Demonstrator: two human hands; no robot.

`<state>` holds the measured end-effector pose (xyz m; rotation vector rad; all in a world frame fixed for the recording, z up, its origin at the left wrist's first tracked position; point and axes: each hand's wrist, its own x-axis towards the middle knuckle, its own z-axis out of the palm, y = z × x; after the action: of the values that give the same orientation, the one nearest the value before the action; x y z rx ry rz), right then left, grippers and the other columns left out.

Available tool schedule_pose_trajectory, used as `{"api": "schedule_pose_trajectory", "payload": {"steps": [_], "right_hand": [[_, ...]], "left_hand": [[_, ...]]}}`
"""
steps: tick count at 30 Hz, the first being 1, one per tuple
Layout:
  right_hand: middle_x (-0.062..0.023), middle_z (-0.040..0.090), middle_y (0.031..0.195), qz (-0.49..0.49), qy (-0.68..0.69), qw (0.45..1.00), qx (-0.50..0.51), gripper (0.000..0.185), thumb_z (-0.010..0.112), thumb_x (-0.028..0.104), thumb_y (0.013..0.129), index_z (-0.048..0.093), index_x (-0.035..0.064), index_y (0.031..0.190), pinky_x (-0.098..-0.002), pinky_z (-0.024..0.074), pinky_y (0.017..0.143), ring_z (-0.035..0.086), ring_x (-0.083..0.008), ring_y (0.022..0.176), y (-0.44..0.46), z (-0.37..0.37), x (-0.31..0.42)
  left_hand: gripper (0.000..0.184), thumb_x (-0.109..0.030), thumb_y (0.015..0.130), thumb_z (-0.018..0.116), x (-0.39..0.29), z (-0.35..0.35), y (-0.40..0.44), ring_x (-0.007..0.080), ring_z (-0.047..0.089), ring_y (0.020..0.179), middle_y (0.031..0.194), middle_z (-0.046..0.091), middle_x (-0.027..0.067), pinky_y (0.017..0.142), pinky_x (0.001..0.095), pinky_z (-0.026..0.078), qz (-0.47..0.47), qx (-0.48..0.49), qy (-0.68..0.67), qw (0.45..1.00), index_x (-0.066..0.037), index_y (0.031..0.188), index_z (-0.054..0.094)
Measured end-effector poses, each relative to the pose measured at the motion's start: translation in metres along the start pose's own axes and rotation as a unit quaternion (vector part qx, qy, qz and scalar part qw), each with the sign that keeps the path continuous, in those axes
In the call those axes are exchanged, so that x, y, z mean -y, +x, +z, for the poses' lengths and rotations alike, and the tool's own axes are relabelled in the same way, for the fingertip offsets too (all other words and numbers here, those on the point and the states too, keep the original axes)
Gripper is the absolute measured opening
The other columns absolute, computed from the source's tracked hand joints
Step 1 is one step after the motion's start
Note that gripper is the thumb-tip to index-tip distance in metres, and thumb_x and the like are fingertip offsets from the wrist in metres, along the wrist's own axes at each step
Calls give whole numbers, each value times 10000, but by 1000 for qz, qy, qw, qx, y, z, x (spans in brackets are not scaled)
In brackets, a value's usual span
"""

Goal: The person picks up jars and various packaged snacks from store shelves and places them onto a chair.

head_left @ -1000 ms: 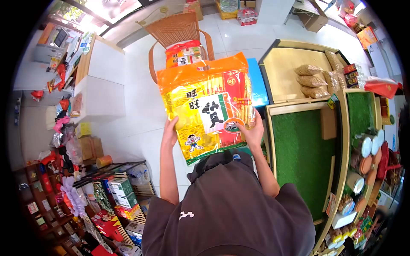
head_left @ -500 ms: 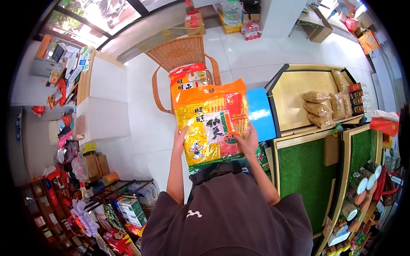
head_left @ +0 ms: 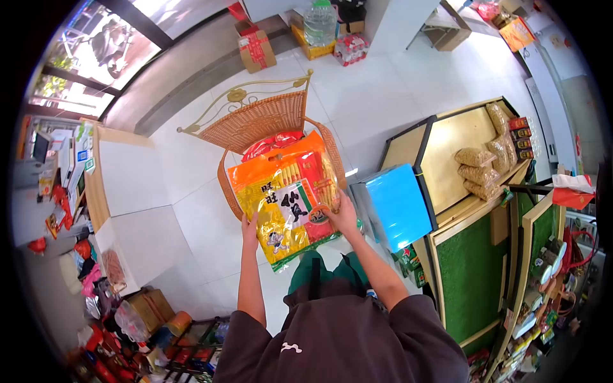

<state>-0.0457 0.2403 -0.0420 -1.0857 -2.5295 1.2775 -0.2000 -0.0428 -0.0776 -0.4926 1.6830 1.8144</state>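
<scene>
The left hand (head_left: 250,231) and the right hand (head_left: 345,219) are gripping the big bag (head_left: 271,217) by its sides. The big bag is sticking out past both hands. Now it is hiding more of the red bag (head_left: 272,145) just beyond than a moment ago, so the work is reaching the chair (head_left: 255,116). Any touch there is hiding from sight.

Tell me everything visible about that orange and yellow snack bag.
The snack bag looks like glossy plastic: orange top band, yellow and red front, dark characters, a cartoon figure, a green bottom edge. Long golden shapes show at right. It's tilted, gripped at its sides by the left hand and right hand; whether it touches the wicker chair behind is unclear.
</scene>
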Motion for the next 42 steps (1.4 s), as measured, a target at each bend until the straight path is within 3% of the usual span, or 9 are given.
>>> {"api": "schedule_pose_trajectory", "payload": {"steps": [13, 15, 21, 25, 28, 30, 33, 37, 42], "right_hand": [[-215, 567, 1097, 94, 151, 982, 65, 807, 763, 172, 647, 339, 36, 1321, -380, 444, 850, 550, -356, 1017, 68, 135, -57], [-171, 608, 1002, 12, 47, 999, 16, 790, 732, 152, 689, 305, 51, 1345, -331, 499, 688, 632, -238, 782, 73, 147, -61], [-155, 576, 1098, 251, 327, 907, 90, 805, 711, 62, 715, 245, -24, 1366, -290, 492, 772, 586, -191, 950, 81, 157, -64], [-169, 540, 1172, 161, 422, 891, 48, 830, 724, 110, 707, 246, -15, 1374, -303, 462, 846, 555, -206, 1035, 78, 157, -62], [-177, 490, 1258, 150, 157, 971, 100, 796, 725, 203, 704, 313, 23, 1360, -320, 411, 930, 513, -237, 1117, 70, 152, -63], [-169, 478, 1287, 180, 78, 969, 148, 709, 701, 278, 711, 405, 70, 1322, -328, 377, 971, 487, -265, 1160, 60, 150, -53], [-153, 519, 1251, 199, 150, 944, 216, 586, 667, 294, 727, 498, 90, 1250, -339, 413, 936, 532, -278, 1108, 43, 153, -53], [-120, 653, 988, 199, 162, 939, 229, 484, 613, 363, 747, 568, 111, 1158, -343, 494, 795, 628, -238, 888, 5, 117, -26], [-174, 630, 1021, 241, 122, 952, 143, 520, 598, 401, 736, 568, 97, 1157, -369, 484, 834, 613, -303, 933, -64, 109, -65]], "left_hand": [[416, -161, 882, 556, 17, -16, 137, 157, 526, 964, 1082, 533, 79, 779, 272, 458, -38, 16, 6, 999, -38, 1244, 392], [425, -156, 881, 551, 17, -21, 145, 177, 527, 970, 1101, 521, 84, 762, 297, 471, -52, 16, 3, 999, -67, 1259, 379], [552, -214, 847, 593, 25, -31, 156, 239, 458, 1093, 1270, 396, 115, 779, 388, 475, -105, -39, 90, 990, -132, 1319, 320], [658, -253, 818, 623, 18, -27, 154, 268, 409, 1159, 1349, 321, 144, 846, 408, 446, -185, -115, 214, 952, -95, 1353, 275], [737, -232, 789, 634, 60, -54, 172, 317, 372, 1212, 1388, 278, 199, 941, 395, 383, 15, -108, 374, 921, -25, 1368, 228], [773, -192, 770, 621, 60, -46, 166, 360, 312, 1259, 1391, 255, 245, 1020, 375, 304, 126, 98, 327, 931, 36, 1368, 188], [751, -134, 754, 610, 71, -20, 129, 385, 298, 1261, 1369, 278, 267, 1044, 397, 269, 127, -16, 520, 845, 43, 1359, 202], [738, -164, 770, 613, 87, -2, 102, 390, 304, 1258, 1362, 294, 267, 1052, 420, 248, 164, 50, 491, 854, 52, 1355, 219], [646, -167, 773, 567, 111, -2, 99, 360, 413, 1186, 1286, 423, 241, 1007, 373, 308, 205, 206, 460, 839, 50, 1321, 304]]}}
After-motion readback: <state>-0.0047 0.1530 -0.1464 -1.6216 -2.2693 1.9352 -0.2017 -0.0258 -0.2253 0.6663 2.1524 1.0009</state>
